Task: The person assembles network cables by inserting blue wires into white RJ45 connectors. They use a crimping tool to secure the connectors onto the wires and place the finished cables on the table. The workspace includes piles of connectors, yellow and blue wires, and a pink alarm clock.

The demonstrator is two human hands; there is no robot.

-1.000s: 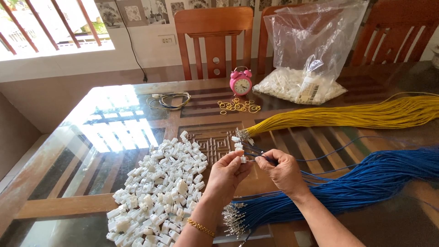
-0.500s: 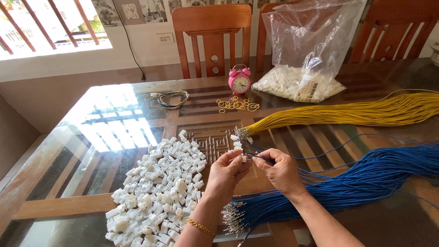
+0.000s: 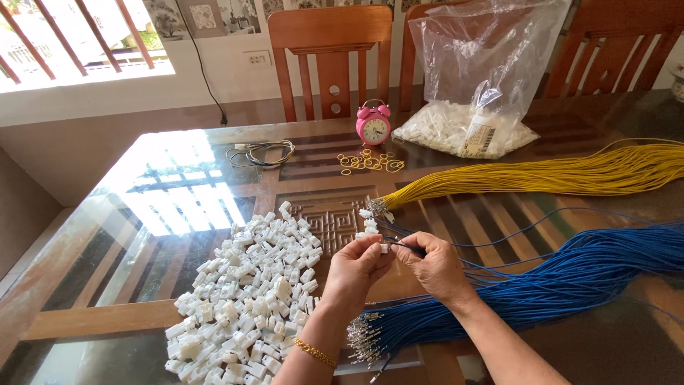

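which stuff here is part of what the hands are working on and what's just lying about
In use:
left hand pinching a small white plastic connector
right hand holding a thin blue wire
pile of white plastic connectors
blue wire bundle

Lying about:
pink alarm clock
yellow rubber bands
coiled cable

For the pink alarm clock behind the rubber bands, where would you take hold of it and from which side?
Probably grip the pink alarm clock by its round body, fingers on the left and right flanks, coming from the near side or above. It stands upright facing the person, with two bells on top, so the flanks are the plain surfaces. The plastic bag crowds its right; rubber bands lie flat in front.
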